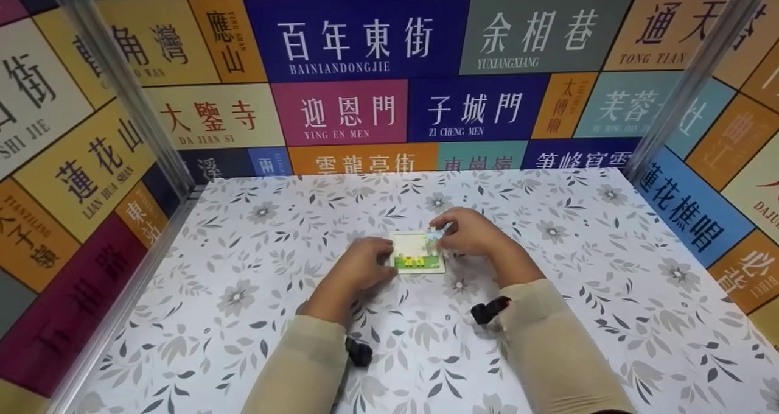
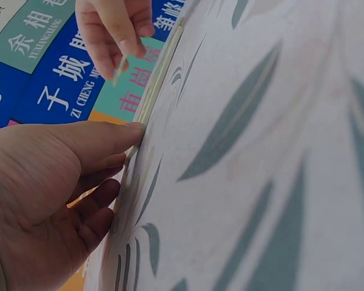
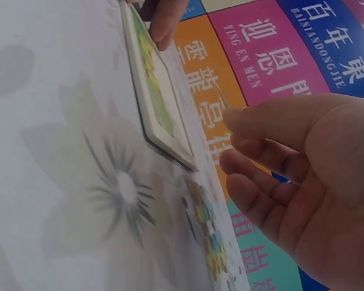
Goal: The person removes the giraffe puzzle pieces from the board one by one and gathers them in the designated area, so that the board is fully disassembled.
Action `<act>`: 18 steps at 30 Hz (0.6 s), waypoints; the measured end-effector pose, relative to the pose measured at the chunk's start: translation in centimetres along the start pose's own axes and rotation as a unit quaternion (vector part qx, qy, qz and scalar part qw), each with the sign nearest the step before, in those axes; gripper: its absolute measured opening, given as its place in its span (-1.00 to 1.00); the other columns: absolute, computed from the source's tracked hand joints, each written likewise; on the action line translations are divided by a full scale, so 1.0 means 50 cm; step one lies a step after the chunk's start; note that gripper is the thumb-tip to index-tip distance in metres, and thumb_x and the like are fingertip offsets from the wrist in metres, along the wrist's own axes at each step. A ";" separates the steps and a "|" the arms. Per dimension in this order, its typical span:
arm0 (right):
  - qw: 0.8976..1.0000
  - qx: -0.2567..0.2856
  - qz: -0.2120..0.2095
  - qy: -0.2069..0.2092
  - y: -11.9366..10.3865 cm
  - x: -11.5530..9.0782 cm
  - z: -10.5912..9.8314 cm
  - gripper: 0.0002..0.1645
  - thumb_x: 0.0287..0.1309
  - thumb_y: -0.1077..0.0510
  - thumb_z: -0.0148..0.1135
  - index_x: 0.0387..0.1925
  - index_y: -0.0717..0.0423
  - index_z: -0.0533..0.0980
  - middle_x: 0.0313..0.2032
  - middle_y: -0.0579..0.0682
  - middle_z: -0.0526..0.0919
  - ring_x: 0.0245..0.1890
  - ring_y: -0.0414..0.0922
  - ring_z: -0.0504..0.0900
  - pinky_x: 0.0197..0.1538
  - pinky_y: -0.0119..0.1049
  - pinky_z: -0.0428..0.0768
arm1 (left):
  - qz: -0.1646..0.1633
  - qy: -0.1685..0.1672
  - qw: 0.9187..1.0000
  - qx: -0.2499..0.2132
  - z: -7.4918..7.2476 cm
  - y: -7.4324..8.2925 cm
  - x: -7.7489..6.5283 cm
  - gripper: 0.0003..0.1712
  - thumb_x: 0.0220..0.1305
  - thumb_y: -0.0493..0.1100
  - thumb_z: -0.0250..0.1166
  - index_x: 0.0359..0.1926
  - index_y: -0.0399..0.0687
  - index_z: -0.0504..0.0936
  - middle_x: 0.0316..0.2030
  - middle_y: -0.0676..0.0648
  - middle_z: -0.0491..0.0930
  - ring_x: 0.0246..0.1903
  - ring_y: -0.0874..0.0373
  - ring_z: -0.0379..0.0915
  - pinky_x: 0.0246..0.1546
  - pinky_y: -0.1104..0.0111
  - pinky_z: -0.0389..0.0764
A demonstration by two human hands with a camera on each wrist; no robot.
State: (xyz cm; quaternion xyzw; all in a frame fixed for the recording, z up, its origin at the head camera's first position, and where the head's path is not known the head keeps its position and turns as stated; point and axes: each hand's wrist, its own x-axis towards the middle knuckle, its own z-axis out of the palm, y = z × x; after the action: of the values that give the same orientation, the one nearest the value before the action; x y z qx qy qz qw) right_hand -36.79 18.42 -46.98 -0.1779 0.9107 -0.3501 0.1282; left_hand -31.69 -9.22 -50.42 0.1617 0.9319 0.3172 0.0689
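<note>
A small square puzzle board (image 1: 417,270) with a pale raised border lies on the table. Its picture shows green and yellow along the near side and light blue at the far right; the middle is bare cream. My left hand (image 1: 363,262) holds the board by its left edge, with the thumb at the near corner in the head view. Over the board's right side, my right hand (image 1: 468,234) pinches a thin puzzle piece (image 3: 222,97) between thumb and fingertip, above the board. The piece appears edge-on in both wrist views, so its picture is hidden.
Small colourful flat pieces (image 3: 209,230) lie on the table beside the board, beneath my right hand. A white floral cloth (image 1: 243,341) covers the table. Walls with coloured lettered panels (image 1: 359,36) stand behind and at both sides, with clear upright edges at the corners.
</note>
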 end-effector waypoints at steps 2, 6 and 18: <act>1.000 0.015 0.005 0.008 0.009 -0.004 -0.010 -0.46 0.32 0.13 0.44 0.32 -0.01 0.64 0.28 0.09 0.66 0.13 0.07 0.74 0.00 -0.11 0.78 | -0.003 0.002 1.000 -0.001 0.001 0.001 0.000 -0.39 0.26 -0.14 0.52 0.33 -0.12 0.68 0.42 -0.14 0.58 0.49 -0.14 0.42 0.63 0.02 0.31; 0.999 0.038 0.015 0.020 0.029 -0.015 -0.031 -0.43 0.34 0.09 0.44 0.36 0.02 0.60 0.27 0.10 0.68 0.13 0.08 0.73 -0.03 -0.12 0.78 | -0.010 0.001 1.000 0.001 0.002 0.003 0.000 -0.40 0.26 -0.14 0.52 0.33 -0.08 0.68 0.42 -0.12 0.58 0.50 -0.13 0.41 0.64 0.03 0.29; 0.997 0.036 0.048 0.048 0.116 -0.067 -0.093 -0.40 0.36 0.08 0.41 0.39 0.02 0.56 0.35 0.10 0.63 0.27 0.12 0.65 0.12 -0.08 0.74 | -0.023 -0.002 1.000 -0.007 -0.001 0.008 -0.005 -0.39 0.28 -0.15 0.51 0.35 -0.11 0.66 0.45 -0.11 0.56 0.52 -0.11 0.38 0.65 0.03 0.29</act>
State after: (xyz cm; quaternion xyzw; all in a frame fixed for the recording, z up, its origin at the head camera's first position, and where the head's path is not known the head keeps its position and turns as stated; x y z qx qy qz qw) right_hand -36.77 26.59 -47.22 -0.1120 0.9103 -0.3838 0.1071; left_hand -31.38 -9.04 -50.14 0.1402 0.9330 0.3219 0.0793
